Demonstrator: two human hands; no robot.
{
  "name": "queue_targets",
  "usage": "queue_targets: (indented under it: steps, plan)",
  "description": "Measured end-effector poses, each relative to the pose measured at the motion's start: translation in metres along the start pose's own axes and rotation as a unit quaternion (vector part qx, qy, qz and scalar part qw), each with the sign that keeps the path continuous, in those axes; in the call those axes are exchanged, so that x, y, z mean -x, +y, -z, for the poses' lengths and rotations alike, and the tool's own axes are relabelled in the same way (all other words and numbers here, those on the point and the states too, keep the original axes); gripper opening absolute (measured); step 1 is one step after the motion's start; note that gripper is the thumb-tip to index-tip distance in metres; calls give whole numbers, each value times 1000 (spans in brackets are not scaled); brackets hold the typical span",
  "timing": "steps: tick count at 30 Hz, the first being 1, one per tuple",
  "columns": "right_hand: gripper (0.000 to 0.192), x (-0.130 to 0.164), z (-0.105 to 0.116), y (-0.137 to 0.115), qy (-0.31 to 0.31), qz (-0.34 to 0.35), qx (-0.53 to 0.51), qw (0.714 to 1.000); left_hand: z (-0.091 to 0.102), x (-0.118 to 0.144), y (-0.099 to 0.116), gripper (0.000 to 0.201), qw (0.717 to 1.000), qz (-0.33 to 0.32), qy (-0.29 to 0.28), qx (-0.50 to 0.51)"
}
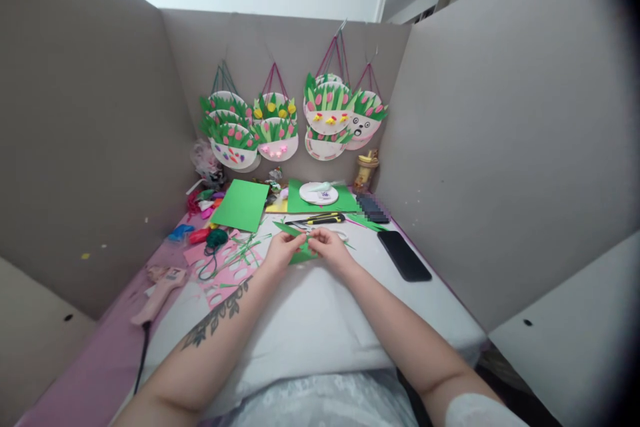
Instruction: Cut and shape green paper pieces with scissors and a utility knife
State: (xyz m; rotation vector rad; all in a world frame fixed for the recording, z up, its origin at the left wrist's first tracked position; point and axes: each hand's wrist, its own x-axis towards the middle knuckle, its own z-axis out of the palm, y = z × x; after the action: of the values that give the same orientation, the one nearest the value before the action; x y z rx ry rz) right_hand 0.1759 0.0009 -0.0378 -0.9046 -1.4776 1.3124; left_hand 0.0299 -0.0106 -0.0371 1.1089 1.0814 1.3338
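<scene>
Both my hands meet over the front middle of the white-covered table, fingertips close together. My left hand (286, 248) is closed in a pinch on a pointed piece of green paper (286, 229), whose tip juts out to the upper left. Beside it, my right hand (329, 247) pinches the same green paper at its other end; the exact spot is hidden by fingers. More green paper (301, 258) shows below and between the hands. Just beyond them lie a black and yellow utility knife (326, 218) and a white ring-shaped handle (343, 235), partly covered.
Green sheets (243, 205) and a white paper plate (319, 193) lie at the back. Pink cut paper (235, 265), green scraps, yarn (217, 239) and a pink glue gun (161, 295) are left. A black phone (404, 256) lies right. Decorated plate baskets (329, 121) hang on the grey partition.
</scene>
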Motion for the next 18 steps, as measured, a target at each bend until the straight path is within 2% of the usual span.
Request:
queue_targets:
  steps: [3,9,18]
  plan:
    - [28,-2,0,0,38,-7,-18,999,0,-3,-2,41,999,16,10,45]
    - [28,-5,7,3,112,-21,-56,992,9,-9,10,36,989,-14,83,123]
    - [27,-7,18,5,157,-41,-105,981,23,-17,18,41,977,18,108,185]
